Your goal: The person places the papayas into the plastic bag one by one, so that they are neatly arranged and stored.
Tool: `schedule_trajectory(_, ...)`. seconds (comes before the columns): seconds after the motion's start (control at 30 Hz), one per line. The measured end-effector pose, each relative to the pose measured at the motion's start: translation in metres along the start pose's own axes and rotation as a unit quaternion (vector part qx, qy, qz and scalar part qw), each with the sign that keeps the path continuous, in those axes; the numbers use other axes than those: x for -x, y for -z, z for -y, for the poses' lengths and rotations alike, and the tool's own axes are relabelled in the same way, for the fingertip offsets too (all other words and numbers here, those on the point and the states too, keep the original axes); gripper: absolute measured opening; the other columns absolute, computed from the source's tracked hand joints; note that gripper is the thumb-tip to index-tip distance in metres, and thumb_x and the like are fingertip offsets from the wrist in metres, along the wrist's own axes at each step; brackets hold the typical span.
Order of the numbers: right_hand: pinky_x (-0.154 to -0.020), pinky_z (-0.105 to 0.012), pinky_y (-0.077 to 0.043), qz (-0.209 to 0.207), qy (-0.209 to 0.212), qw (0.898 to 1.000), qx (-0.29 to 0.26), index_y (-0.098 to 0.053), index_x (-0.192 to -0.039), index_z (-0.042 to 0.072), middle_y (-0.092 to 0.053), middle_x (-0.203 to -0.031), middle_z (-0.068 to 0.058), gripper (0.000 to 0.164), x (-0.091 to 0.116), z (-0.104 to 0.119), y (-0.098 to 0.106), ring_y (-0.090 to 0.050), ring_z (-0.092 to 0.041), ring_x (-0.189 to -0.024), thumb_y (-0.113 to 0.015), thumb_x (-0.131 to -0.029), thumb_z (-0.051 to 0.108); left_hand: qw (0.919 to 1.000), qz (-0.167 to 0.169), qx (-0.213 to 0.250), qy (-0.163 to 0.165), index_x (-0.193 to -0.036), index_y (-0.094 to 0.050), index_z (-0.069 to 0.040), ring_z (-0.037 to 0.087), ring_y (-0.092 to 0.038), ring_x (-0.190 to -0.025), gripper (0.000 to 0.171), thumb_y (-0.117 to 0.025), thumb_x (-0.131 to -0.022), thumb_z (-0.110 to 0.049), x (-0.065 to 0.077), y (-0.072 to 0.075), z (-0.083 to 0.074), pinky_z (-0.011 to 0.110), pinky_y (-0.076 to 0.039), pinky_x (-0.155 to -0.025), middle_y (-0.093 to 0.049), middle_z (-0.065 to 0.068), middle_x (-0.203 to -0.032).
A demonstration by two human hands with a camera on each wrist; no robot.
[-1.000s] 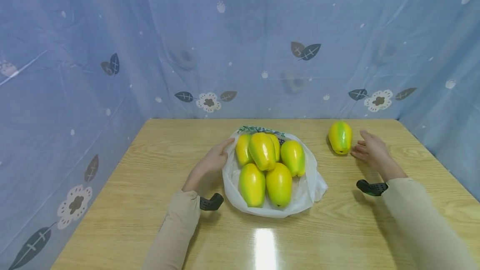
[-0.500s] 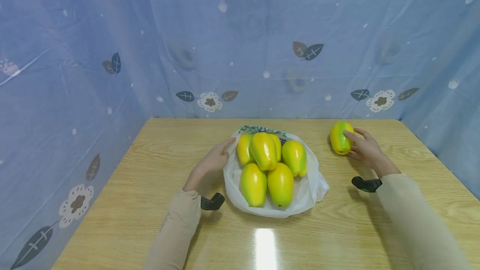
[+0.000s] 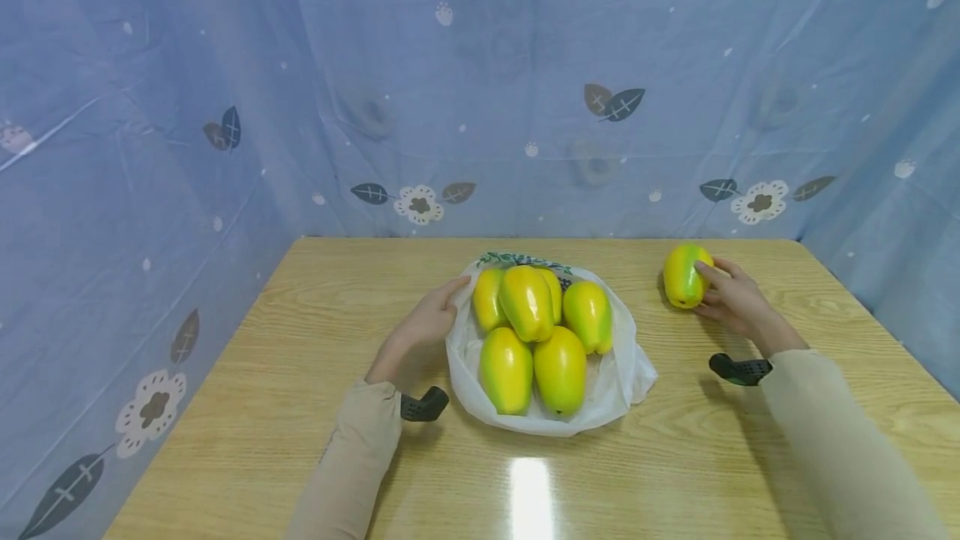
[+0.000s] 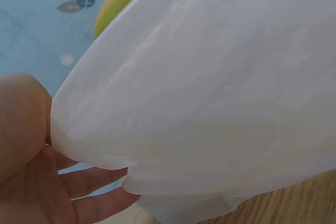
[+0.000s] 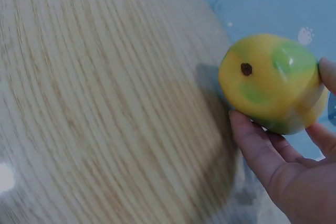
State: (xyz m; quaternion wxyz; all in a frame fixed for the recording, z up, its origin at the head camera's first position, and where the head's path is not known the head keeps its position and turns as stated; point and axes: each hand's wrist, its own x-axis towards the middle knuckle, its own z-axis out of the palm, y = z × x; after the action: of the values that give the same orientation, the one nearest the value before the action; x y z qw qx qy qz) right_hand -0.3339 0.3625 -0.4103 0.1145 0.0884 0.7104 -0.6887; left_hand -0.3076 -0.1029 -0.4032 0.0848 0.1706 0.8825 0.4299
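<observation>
A white plastic bag (image 3: 465,390) stands open on the table, with several glossy yellow-green papayas (image 3: 560,369) inside. On its left side, my left hand (image 3: 426,323) holds the rim. The left wrist view shows the bag's edge between the thumb and the fingers (image 4: 100,203), parts of which the bag hides. At the back right is a single papaya (image 3: 684,276), gripped from its right side by my right hand (image 3: 738,302). The right wrist view has the thumb on one side of this papaya (image 5: 268,85) and fingertips (image 5: 244,124) under the other; a dark spot marks its end.
The wooden table (image 3: 337,473) runs back to a blue patterned curtain (image 3: 480,107), which also hangs along both sides. Dark wrist mounts (image 3: 423,405) sit at both cuffs. A bright reflection lies on the table near the front.
My right hand has moved in from the right and taken hold of the single papaya, which has shifted slightly to the right. The left hand and the bag stay in place.
</observation>
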Motion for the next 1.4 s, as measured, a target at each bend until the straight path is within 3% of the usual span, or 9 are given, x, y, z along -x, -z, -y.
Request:
schedule_trajectory(0.2,-0.084,-0.032,-0.054,0.000,0.023,1.000,-0.002,0.010,-0.152,0.008,-0.026,-0.135,-0.018,0.090,0.007,0.011,-0.006,-0.062,-0.004,-0.080,-0.050,-0.095,0.043,1.0000,-0.001,-0.004,-0.004,-0.147,-0.032,0.000,0.031,-0.027,-0.138,0.054,-0.034,-0.093,0.004,0.001,0.000,0.000,0.042,-0.020,-0.113,-0.029,0.018,-0.151)
schedule_trajectory(0.5,-0.097,-0.045,-0.044,0.027,0.071,0.992,0.099,0.004,-0.151,0.001,-0.027,-0.136,-0.021,0.085,0.022,0.034,-0.037,-0.059,-0.003,-0.088,-0.041,-0.097,0.048,0.9999,-0.006,-0.003,-0.010,-0.147,-0.032,0.000,0.033,-0.027,-0.137,0.056,-0.033,-0.091,0.006,0.001,0.000,0.001,0.043,-0.021,-0.113,-0.029,0.021,-0.150)
schedule_trajectory(0.7,-0.088,-0.034,-0.052,0.060,0.081,0.991,0.090,0.004,-0.152,0.003,-0.028,-0.136,-0.021,0.082,0.032,0.047,-0.067,-0.058,-0.008,-0.093,-0.042,-0.099,0.044,1.0000,-0.008,-0.001,-0.005,-0.147,-0.031,0.000,0.033,-0.025,-0.138,0.056,-0.033,-0.091,0.006,0.001,0.000,0.000,0.043,-0.020,-0.113,-0.029,0.020,-0.150)
schedule_trajectory(0.87,-0.086,-0.035,-0.053,0.106,0.090,0.988,0.074,-0.001,-0.151,0.001,-0.031,-0.132,-0.020,0.075,0.040,0.051,-0.093,-0.059,-0.013,-0.095,-0.042,-0.100,0.039,1.0000,-0.008,-0.001,-0.001,-0.147,-0.031,-0.001,0.032,-0.027,-0.138,0.056,-0.033,-0.092,0.005,0.001,-0.001,0.000,0.043,-0.021,-0.113,-0.029,0.019,-0.151)
schedule_trajectory(1.07,-0.088,-0.040,-0.052,0.124,0.078,0.985,0.092,-0.007,-0.152,0.005,-0.031,-0.140,-0.023,0.075,0.049,0.052,-0.121,-0.057,-0.023,-0.107,-0.046,-0.099,0.040,1.0000,-0.007,-0.004,-0.004,-0.147,-0.031,0.000,0.032,-0.028,-0.137,0.056,-0.033,-0.092,0.005,0.001,-0.002,0.000,0.043,-0.021,-0.113,-0.029,0.020,-0.151)
schedule_trajectory(1.2,-0.092,-0.044,-0.049,0.128,0.050,0.983,0.121,-0.004,-0.153,0.008,-0.027,-0.146,-0.025,0.080,0.052,0.052,-0.137,-0.045,-0.039,-0.123,-0.049,-0.097,0.043,0.9999,-0.009,-0.005,-0.005,-0.147,-0.031,0.001,0.032,-0.026,-0.138,0.055,-0.033,-0.092,0.005,0.001,-0.003,0.000,0.043,-0.021,-0.113,-0.029,0.020,-0.150)
schedule_trajectory(1.4,-0.091,-0.046,-0.049,0.116,0.042,0.978,0.168,-0.008,-0.153,0.007,-0.022,-0.148,-0.028,0.080,0.055,0.051,-0.154,-0.035,-0.046,-0.129,-0.051,-0.096,0.044,1.0000,-0.007,-0.002,-0.002,-0.147,-0.031,0.000,0.032,-0.027,-0.138,0.055,-0.033,-0.092,0.005,0.002,-0.004,0.000,0.043,-0.021,-0.113,-0.030,0.020,-0.150)
